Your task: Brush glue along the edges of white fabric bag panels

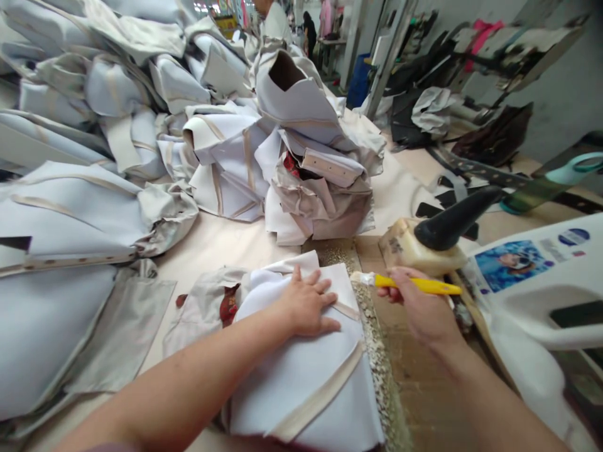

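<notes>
My left hand (308,304) lies flat with fingers spread on a pale sewn bag piece (301,370), which has beige strips and a crumpled grey lining at its left. In my right hand (414,301) is a brush with a yellow handle (431,286). Its whitish bristles (362,277) are close to the piece's upper right edge; whether they touch it I cannot tell. Beneath that edge runs a cardboard sheet (400,351) with a rough, crusted strip of dried residue.
Similar pale pieces (226,157) are heaped at the back and left. To the right stand a yellowish block-like container (400,242) with a black cone-shaped top (456,220), a white jug (522,320) and teal-handled scissors (560,176). People are in the background.
</notes>
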A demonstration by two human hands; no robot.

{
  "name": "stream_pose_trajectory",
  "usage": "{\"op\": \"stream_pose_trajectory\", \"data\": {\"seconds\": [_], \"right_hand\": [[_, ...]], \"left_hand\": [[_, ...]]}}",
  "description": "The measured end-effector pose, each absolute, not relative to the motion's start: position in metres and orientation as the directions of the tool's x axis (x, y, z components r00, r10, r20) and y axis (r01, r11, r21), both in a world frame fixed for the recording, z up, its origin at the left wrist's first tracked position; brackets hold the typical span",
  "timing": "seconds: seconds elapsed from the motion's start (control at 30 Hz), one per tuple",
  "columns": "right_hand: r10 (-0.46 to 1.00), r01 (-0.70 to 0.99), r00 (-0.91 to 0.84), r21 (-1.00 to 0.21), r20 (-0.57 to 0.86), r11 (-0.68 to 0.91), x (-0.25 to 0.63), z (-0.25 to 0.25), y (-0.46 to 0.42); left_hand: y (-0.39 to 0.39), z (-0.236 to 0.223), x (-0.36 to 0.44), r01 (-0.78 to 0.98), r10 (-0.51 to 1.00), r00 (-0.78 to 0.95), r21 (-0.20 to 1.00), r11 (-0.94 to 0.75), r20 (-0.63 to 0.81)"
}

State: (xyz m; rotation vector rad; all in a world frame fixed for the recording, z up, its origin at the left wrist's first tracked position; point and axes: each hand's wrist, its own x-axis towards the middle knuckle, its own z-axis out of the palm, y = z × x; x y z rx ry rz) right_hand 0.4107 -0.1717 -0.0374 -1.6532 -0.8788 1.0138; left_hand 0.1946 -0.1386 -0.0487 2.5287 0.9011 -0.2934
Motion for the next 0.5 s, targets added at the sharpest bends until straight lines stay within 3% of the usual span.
{"op": "stream_pose_trajectory", "data": {"seconds": [0.1,0.23,0.37,0.5], "right_hand": [[0.91,0.117,0.312,-0.94,-0.272,-0.321,0.396,-0.056,-0.149],[0.905,0.308,0.35,-0.882,-0.242,-0.355,0.386,-0.057,-0.142],[0.953,0.579,0.269,-0.767,-0.14,-0.276,0.39,-0.039,-0.171],[0.972,0.636,0.182,-0.736,-0.147,-0.231,0.394,-0.029,-0.178]], "left_hand": [[-0.14,-0.047,0.191,0.641,0.562,0.768,0.364,-0.676,-0.307],[-0.134,-0.03,0.191,0.656,0.609,0.753,0.362,-0.662,-0.25],[-0.122,-0.016,0.184,0.705,0.685,0.703,0.32,-0.633,-0.192],[-0.116,-0.017,0.177,0.712,0.691,0.697,0.294,-0.638,-0.189]]}}
